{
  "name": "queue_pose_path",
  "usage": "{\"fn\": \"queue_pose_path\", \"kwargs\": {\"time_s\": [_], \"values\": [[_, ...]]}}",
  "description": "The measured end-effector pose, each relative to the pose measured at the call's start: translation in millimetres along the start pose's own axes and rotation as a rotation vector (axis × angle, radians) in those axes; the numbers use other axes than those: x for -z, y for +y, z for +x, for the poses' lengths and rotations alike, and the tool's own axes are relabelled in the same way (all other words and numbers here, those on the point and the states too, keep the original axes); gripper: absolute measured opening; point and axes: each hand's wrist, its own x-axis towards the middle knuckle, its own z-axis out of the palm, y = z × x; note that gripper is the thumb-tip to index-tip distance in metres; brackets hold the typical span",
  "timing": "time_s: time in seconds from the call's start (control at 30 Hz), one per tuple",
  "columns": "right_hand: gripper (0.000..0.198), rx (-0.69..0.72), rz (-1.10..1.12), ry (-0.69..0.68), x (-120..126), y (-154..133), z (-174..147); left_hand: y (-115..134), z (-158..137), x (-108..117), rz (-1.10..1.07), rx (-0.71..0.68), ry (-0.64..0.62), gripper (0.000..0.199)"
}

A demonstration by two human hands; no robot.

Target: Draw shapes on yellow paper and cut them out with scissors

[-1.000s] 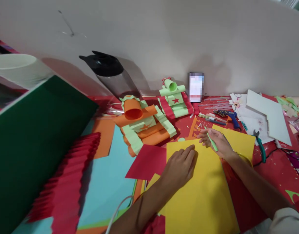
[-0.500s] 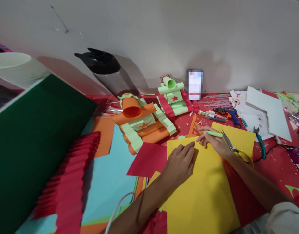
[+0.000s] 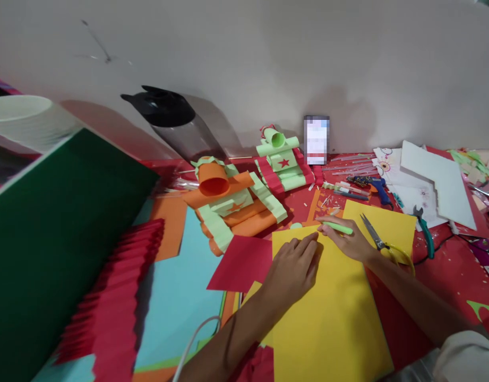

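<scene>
My left hand (image 3: 292, 263) lies on a large yellow sheet (image 3: 327, 323), fingers stretched toward its top edge. At that same edge, my right hand (image 3: 350, 240) is closed around a light green pen (image 3: 339, 228), its tip end close to my left fingertips. Beside the right wrist, scissors (image 3: 382, 245) with yellow handles lie partly on a second yellow sheet (image 3: 401, 225). A red paper piece (image 3: 242, 262) touches the left side of the large sheet.
Behind stand an orange-and-green paper model (image 3: 232, 204), a green-and-red one (image 3: 282, 162) and a phone (image 3: 316, 140) against the wall. At right lie a glue gun (image 3: 379, 187) and pliers (image 3: 425, 231). A dark green board (image 3: 69, 233) and pleated red paper (image 3: 120, 302) occupy the left.
My right hand has come down and slightly left, bringing the pen to the yellow sheet's top edge and tilting it. The left hand stays nearly where it was.
</scene>
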Motion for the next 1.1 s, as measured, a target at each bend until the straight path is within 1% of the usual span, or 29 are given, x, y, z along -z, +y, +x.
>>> {"fn": "queue_pose_path", "kwargs": {"time_s": [0.23,0.5,0.6,0.77,0.83,0.93,1.1], "values": [[0.040,-0.006,-0.010,0.015,-0.1,-0.5,0.3,-0.9,-1.0,-0.9,-0.025,0.025,-0.030,0.020],[0.041,-0.029,0.042,0.012,1.1,0.8,2.1,-1.1,-1.0,-0.2,-0.035,0.028,-0.059,0.017],[0.039,0.000,0.009,0.031,1.3,-0.6,2.9,-1.0,-1.4,-1.0,-0.045,0.039,-0.054,0.019],[0.033,0.083,-0.106,0.066,2.3,-6.1,4.6,-1.1,-0.4,-0.4,-0.039,0.039,-0.065,0.022],[0.030,0.096,-0.115,0.078,2.8,-6.3,5.1,-1.2,0.3,0.7,-0.047,0.041,-0.071,0.022],[0.027,0.075,-0.089,0.097,3.3,-3.2,5.2,-1.3,0.9,1.9,-0.063,0.045,-0.087,0.018],[0.023,-0.015,-0.013,0.100,5.4,1.2,4.3,-1.3,0.7,2.0,-0.047,0.031,-0.096,0.017]]}}
